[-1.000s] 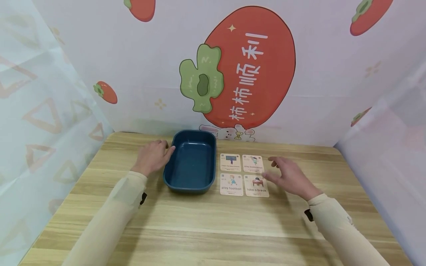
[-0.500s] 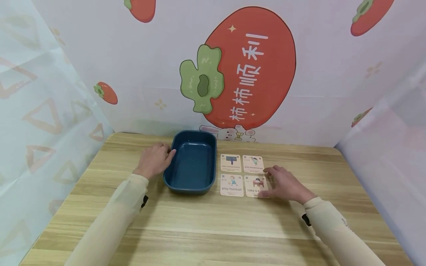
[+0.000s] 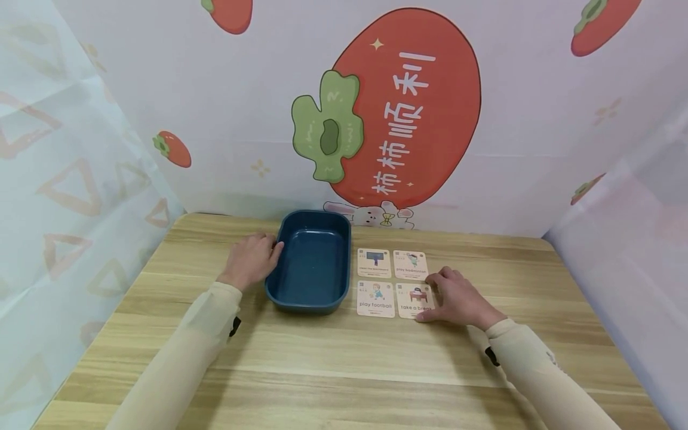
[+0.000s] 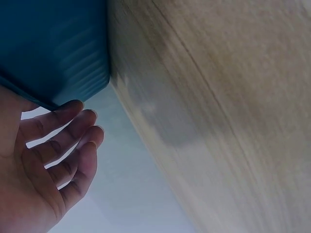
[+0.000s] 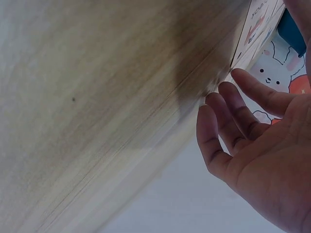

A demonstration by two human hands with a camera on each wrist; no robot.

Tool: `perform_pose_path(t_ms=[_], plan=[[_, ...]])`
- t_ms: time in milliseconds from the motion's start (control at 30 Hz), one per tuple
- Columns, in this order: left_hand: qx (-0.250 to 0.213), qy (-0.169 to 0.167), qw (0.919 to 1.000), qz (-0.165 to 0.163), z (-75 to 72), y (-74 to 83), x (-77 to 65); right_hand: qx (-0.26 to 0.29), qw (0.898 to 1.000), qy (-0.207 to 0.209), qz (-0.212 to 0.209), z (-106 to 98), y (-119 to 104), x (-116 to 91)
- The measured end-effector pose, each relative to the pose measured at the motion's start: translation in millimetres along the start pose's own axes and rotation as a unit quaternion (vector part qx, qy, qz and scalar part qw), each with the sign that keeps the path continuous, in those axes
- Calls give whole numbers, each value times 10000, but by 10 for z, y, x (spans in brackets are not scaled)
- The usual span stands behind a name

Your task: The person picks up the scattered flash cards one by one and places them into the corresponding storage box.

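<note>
At the left wall of a dark blue plastic tray (image 3: 309, 263), my left hand (image 3: 248, 260) grips the rim, thumb over it. From the left wrist view, the fingertips (image 4: 73, 108) curve against the underside of the rim. Several picture cards lie flat in two rows: "clean the blackboard" (image 3: 374, 263), "play badminton" (image 3: 409, 265), "play football" (image 3: 375, 298) and "take a break" (image 3: 411, 300). My right hand (image 3: 459, 298) spans the right side of the "take a break" card, thumb at its lower edge, index fingertip by its upper right corner. Its other fingers curve loosely over the wood.
The wooden table (image 3: 333, 376) has its back edge against a persimmon-print backdrop (image 3: 236, 107). White cloth hangs down both sides. Black bands (image 3: 235, 326) show at my cuffs. The cards lie just right of the tray.
My right hand has come down and toward me from beside the "play badminton" card to the "take a break" card. My left hand has settled on the tray's rim. Tray and cards stay put.
</note>
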State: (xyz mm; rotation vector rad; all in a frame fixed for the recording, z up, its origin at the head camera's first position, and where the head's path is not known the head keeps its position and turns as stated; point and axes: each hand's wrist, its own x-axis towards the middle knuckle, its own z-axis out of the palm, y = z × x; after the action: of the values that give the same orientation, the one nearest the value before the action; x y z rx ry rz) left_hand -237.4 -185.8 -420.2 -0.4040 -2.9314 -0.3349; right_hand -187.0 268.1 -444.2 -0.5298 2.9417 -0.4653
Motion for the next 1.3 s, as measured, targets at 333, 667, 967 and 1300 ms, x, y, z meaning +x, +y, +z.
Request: perform_pose_path(t_ms=[333,667,967,1300], plan=[[-91,166,9998,8,29,-2,-10,142,9998,-58,142,-40,-64,13],[-165,292,9994,32,62,-2,-6,52,9995,-107,279,-54,-77,29],[-218,265,9994,34,74,-6,-8,50,9990,-103,422,-87,-109,16],[-273,275,9992,1,80,-19,-18,684,9942,-174,816,-103,-111,24]])
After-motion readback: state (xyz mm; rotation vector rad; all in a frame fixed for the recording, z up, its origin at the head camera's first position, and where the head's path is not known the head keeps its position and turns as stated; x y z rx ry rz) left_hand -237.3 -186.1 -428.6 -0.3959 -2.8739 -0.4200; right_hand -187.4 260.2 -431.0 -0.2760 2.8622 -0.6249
